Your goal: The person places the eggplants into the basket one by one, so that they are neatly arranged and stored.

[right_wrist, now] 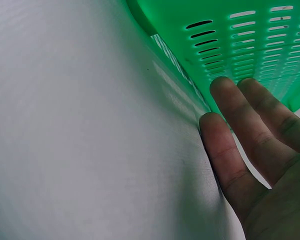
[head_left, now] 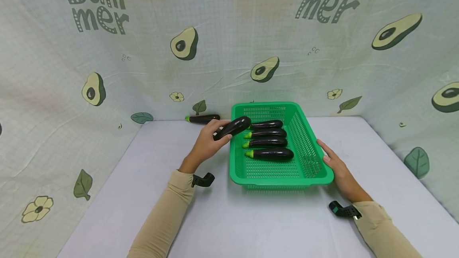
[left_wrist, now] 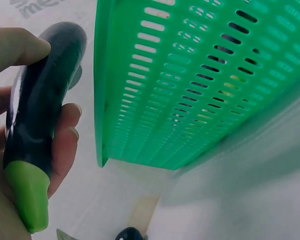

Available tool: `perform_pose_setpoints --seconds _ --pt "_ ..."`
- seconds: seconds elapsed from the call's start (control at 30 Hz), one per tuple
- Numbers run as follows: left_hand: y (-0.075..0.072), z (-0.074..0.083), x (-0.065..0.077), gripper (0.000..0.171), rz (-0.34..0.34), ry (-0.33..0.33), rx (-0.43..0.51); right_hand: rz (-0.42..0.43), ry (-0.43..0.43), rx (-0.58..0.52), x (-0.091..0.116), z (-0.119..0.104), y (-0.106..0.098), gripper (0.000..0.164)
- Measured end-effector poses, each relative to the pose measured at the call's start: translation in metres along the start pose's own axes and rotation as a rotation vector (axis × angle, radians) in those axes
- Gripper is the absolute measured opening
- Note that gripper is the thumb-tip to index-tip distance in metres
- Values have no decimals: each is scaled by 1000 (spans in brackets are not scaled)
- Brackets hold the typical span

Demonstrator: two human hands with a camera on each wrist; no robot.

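My left hand (head_left: 209,141) grips a dark purple eggplant (head_left: 234,126) at the left rim of the green basket (head_left: 279,181). The left wrist view shows fingers and thumb wrapped around that eggplant (left_wrist: 40,100), its green stem end pointing down. Inside the basket several eggplants (head_left: 270,154) lie side by side in a row, green ends to the left. My right hand (head_left: 338,170) rests against the basket's right side, its fingers fairly straight. In the right wrist view, fingertips (right_wrist: 222,85) lie at the slotted outer wall.
Another eggplant (head_left: 204,119) lies at the back of the white table (head_left: 272,222), left of the basket and partly behind my left hand. A cloth (head_left: 222,19) printed with avocados hangs behind the table and along its sides.
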State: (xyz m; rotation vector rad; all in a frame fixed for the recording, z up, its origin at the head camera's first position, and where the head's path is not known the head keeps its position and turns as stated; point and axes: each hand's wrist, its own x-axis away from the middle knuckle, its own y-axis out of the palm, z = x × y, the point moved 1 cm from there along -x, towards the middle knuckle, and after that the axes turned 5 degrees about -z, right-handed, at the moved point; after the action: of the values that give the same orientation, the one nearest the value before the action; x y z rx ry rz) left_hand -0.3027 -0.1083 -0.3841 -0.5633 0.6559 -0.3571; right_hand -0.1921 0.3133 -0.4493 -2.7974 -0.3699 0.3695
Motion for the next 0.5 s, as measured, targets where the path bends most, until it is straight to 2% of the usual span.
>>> perform_pose_setpoints --seconds 0.3,0.5 --pt "3 6 3 45 -27 -10 -7 -9 -2 6 -3 0 2 53" --pt "9 11 0 47 -85 -8 17 9 -13 7 -2 1 1 53"
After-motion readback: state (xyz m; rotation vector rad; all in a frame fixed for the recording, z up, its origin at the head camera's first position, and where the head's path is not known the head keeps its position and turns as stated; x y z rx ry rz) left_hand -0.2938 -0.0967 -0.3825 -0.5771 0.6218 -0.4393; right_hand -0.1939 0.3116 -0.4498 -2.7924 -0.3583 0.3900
